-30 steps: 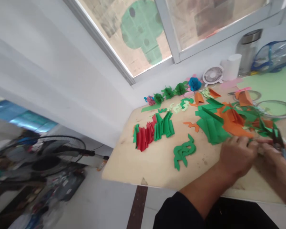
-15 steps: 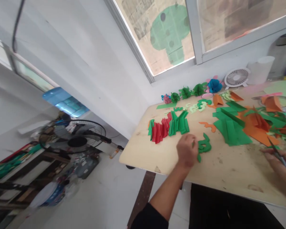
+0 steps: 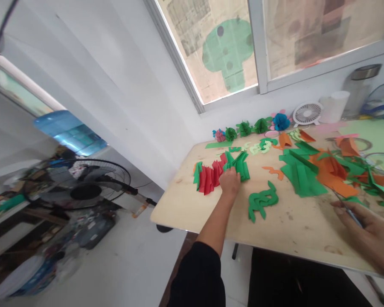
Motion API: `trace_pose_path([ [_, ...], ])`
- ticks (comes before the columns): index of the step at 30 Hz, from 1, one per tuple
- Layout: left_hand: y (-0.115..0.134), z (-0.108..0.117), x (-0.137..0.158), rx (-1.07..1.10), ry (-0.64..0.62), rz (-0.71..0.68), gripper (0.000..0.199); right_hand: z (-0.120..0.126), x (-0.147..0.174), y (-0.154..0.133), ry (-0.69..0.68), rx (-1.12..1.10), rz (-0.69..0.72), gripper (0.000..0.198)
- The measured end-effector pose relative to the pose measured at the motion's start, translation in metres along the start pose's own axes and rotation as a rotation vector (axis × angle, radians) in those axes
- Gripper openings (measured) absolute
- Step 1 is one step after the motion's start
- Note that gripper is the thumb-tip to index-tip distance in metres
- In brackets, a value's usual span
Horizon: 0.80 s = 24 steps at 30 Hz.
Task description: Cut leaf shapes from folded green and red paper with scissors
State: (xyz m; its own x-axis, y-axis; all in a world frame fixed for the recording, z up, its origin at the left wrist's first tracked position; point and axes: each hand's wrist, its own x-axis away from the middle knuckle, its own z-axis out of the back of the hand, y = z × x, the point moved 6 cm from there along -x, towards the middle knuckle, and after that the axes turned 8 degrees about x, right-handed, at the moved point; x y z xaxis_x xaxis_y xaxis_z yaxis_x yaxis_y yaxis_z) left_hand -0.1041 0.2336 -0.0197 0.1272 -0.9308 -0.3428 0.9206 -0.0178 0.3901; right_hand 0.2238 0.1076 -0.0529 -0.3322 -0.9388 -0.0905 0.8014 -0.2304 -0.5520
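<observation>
My left hand (image 3: 230,182) reaches to the near edge of a folded green paper stack (image 3: 243,165), its fingers curled and partly hidden against the paper. Just left of it stands a row of folded red paper (image 3: 208,178). Scissors (image 3: 352,213) are in my right hand (image 3: 366,224), near the table's front right, blades pointing toward the orange sheets. Between my hands lie wavy green paper cut-outs (image 3: 262,201). A small orange cut-out (image 3: 273,172) rests farther back.
Green sheets (image 3: 302,175) and orange sheets (image 3: 329,168) pile up on the right. Along the wall sit green paper balls (image 3: 244,128), a blue paper flower (image 3: 280,121) and a small white fan (image 3: 307,113). A large fan (image 3: 83,189) stands left of the table.
My left hand has moved left and away from me, from beside the wavy green cut-outs to the folded green stack. The right hand still holds the scissors.
</observation>
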Motion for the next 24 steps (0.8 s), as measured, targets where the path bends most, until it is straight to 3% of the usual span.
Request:
trace_pose_path([
  [5,0.002,0.016,0.014,0.076,0.081,0.004,0.011,0.005,0.005,-0.003,0.079,-0.082,-0.001,0.025],
  [10,0.016,0.05,0.067,0.21,0.229,0.01,0.01,0.024,0.018,-0.017,0.192,-0.143,-0.079,0.022],
  [13,0.042,0.059,0.106,0.325,0.281,-0.021,0.008,0.015,0.031,-0.042,0.044,-0.27,-0.022,0.022],
  [14,0.052,0.061,0.118,0.46,0.33,-0.066,0.008,0.011,0.036,-0.048,0.036,-0.337,-0.04,0.025],
  [17,0.083,0.06,0.15,0.684,0.398,-0.172,0.011,-0.014,0.049,-0.067,-0.073,-0.677,-0.055,0.029],
  [20,0.108,0.053,0.17,0.722,0.349,-0.261,0.014,-0.037,0.058,-0.07,-0.178,-1.018,-0.233,0.027],
  [24,0.126,0.044,0.183,0.665,0.248,-0.356,0.016,-0.038,0.065,-0.07,-0.219,-1.126,-0.303,0.027],
])
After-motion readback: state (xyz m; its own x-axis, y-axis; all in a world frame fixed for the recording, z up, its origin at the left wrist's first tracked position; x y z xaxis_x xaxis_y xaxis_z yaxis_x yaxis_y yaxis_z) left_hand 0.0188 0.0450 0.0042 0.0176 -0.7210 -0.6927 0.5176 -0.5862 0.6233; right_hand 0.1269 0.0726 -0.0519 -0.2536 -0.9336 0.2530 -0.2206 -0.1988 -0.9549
